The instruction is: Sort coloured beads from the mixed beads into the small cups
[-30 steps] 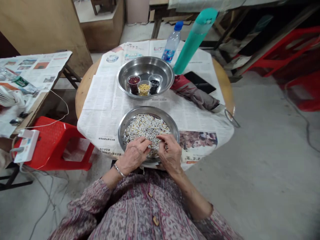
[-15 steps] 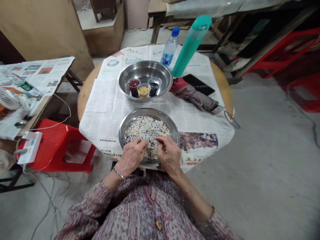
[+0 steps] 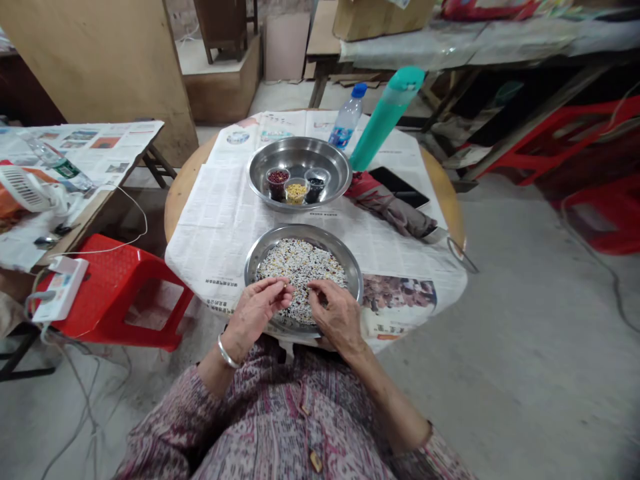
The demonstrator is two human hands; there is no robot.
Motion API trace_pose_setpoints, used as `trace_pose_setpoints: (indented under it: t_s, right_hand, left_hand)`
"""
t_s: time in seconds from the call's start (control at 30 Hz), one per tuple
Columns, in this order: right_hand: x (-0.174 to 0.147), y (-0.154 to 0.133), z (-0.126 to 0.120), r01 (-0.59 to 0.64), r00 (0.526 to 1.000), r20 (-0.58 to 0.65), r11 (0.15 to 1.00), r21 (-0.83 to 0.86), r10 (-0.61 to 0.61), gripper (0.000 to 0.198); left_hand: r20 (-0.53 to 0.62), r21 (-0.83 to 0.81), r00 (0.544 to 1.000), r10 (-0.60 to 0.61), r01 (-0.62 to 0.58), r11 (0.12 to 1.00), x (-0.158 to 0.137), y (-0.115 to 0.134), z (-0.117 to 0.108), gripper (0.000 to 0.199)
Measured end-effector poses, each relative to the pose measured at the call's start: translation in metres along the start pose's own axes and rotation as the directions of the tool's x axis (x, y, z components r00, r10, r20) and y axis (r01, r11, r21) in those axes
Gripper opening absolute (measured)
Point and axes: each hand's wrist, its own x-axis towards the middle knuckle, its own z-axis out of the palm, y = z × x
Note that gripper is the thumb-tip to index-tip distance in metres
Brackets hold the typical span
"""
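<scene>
In front of me a steel basin [image 3: 353, 265] holds a mix of white grains [image 3: 300, 260] with yellow and dark ones among them. My left hand [image 3: 257, 308], with a silver bangle at the wrist, is over the basin's near left part; its thumb and fingertips are pinched, perhaps on a tiny yellowish piece. Across from it, my right hand [image 3: 336, 315] has its fingers curled together close above the grains, and what they hold is too small to name. Beyond stands a second steel basin [image 3: 300, 152] with clear cups of red beans [image 3: 277, 181], yellow kernels [image 3: 296, 193] and dark beans [image 3: 315, 189].
Newspaper [image 3: 215, 220] covers the round table. Behind the far basin stand a plastic bottle [image 3: 347, 119] and a teal bottle [image 3: 385, 120]. A folded umbrella [image 3: 393, 212] and dark tablet [image 3: 400, 187] lie right. A red stool [image 3: 120, 287] carries a power strip [image 3: 61, 290].
My left hand has lifted slightly off the grains, its fingertips now pinched and turned up. My right hand stays over the basin with fingers drawn in. The whole view has shifted a little.
</scene>
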Motion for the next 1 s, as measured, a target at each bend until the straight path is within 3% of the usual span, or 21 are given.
trace_pose_setpoints:
  t_s: [0.2,0.6,0.7,0.77,0.8,0.83,0.9,0.97,1.0]
  right_hand:
    - [-0.003,0.002,0.001,-0.005,0.999,-0.032,1.000,0.024,0.006,0.019]
    - [-0.005,0.003,0.003,0.031,0.995,-0.092,0.999,0.021,-0.029,0.018]
    - [-0.005,0.004,0.003,0.034,0.996,-0.088,0.999,0.032,-0.031,0.017]
    - [-0.005,0.004,0.003,0.038,0.995,-0.092,0.999,0.029,-0.035,0.016]
    - [-0.005,0.004,0.003,0.040,0.995,-0.095,0.999,0.027,-0.037,0.016]
    - [-0.005,0.004,0.003,0.042,0.995,-0.097,0.999,0.024,-0.040,0.016]
    - [-0.004,0.004,0.003,0.043,0.994,-0.100,0.999,0.022,-0.041,0.016]
    - [-0.004,0.004,0.003,0.047,0.993,-0.107,0.999,0.024,-0.044,0.015]
    - [-0.004,0.004,0.003,0.050,0.993,-0.113,0.998,0.026,-0.047,0.015]
  left_hand:
    - [-0.011,-0.116,0.997,-0.074,0.072,0.991,0.003,0.002,0.004,0.012]
    - [-0.003,-0.121,0.997,-0.071,0.070,0.990,0.000,-0.003,0.010,0.013]
    - [-0.021,-0.032,0.999,-0.029,0.028,0.999,-0.001,-0.002,0.011,0.012]
    - [-0.027,0.192,0.997,0.069,-0.063,0.979,-0.002,0.001,0.010,0.014]
    - [-0.009,0.368,0.989,0.146,-0.133,0.920,-0.003,0.002,0.009,0.015]
    - [0.025,0.554,0.971,0.236,-0.210,0.805,-0.004,0.003,0.007,0.014]
    - [0.126,0.835,0.908,0.399,-0.314,0.452,-0.005,0.005,0.001,0.012]
    - [0.218,0.940,0.856,0.468,-0.313,0.135,-0.004,0.005,-0.007,0.018]
    - [0.246,0.955,0.845,0.475,-0.294,0.028,-0.004,0.005,-0.010,0.021]
